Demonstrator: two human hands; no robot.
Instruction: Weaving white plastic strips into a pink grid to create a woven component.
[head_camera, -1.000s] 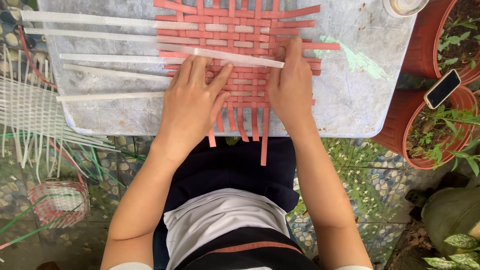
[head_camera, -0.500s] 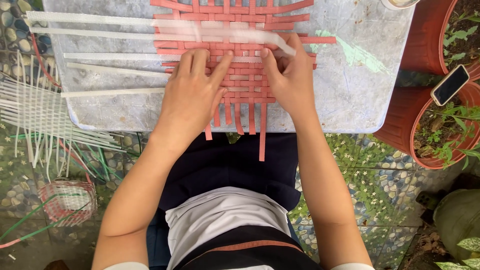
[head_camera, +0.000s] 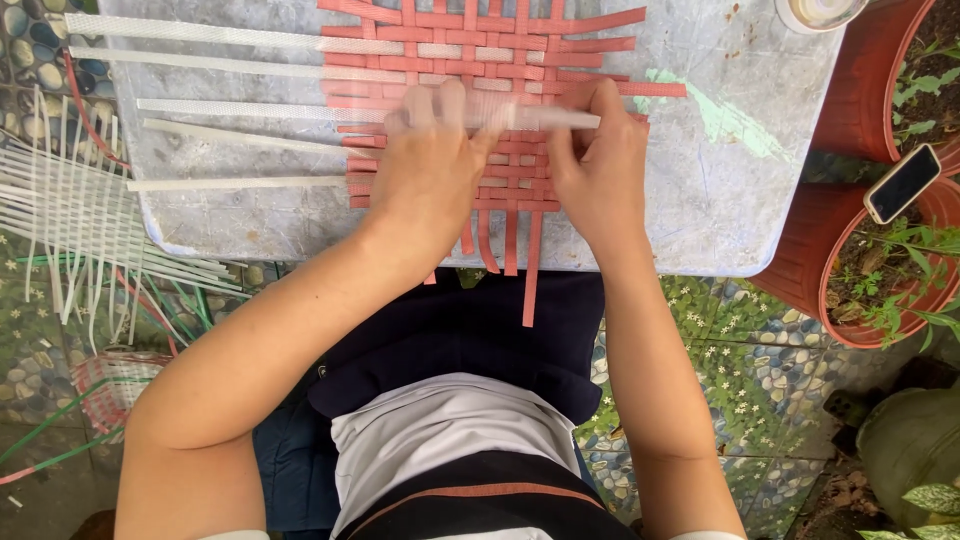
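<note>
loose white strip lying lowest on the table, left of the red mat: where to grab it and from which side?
Probably its free left end, from above. The loose white strip lies flat on the table, so pinch it across its narrow width. Its right end meets the red mat beside the left hand, and whether it runs under the mat is unclear, so the left end looks clearer.

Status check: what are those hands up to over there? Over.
Left hand and right hand both pinching a white strip across the red woven mat. Loose white strips lie left. Nothing blocking.
</note>
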